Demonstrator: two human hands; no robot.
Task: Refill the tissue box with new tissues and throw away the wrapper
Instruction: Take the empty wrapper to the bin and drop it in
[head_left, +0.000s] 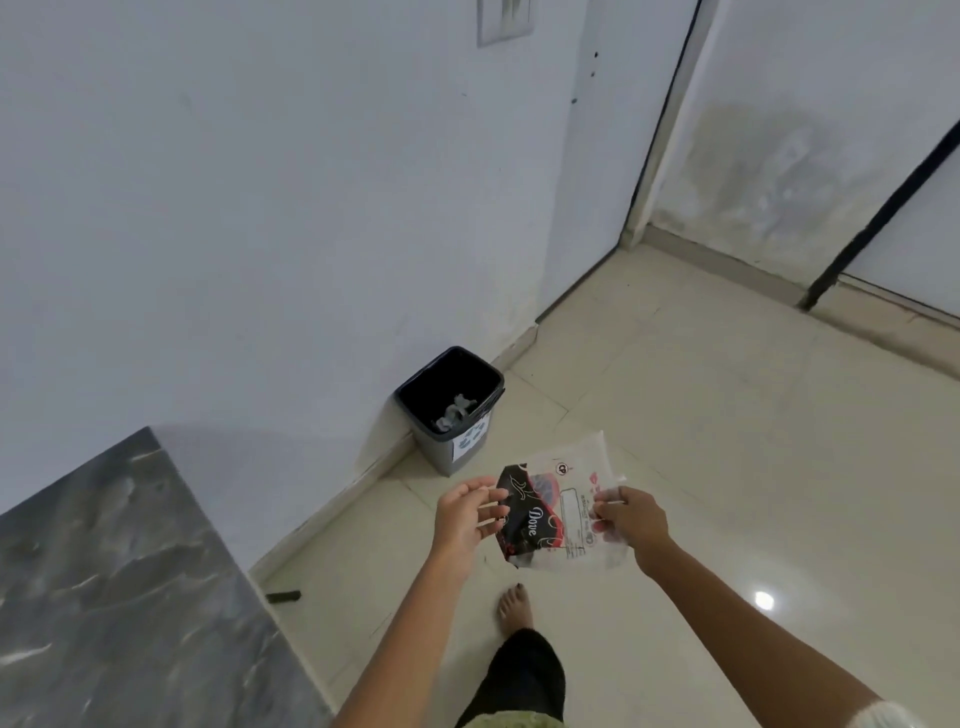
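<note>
An empty plastic tissue wrapper, part clear and part black with red print, hangs in front of me over the floor. My right hand pinches its right edge. My left hand is at its left edge with fingers spread, touching or nearly touching the black part. A small grey bin with a black liner stands against the wall, beyond and to the left of the wrapper; crumpled scraps lie inside it. The tissue box is not in view.
A dark marble tabletop fills the lower left. White walls run behind the bin and meet at a corner with a dark door frame. Pale floor tiles spread right. My bare foot is below the wrapper.
</note>
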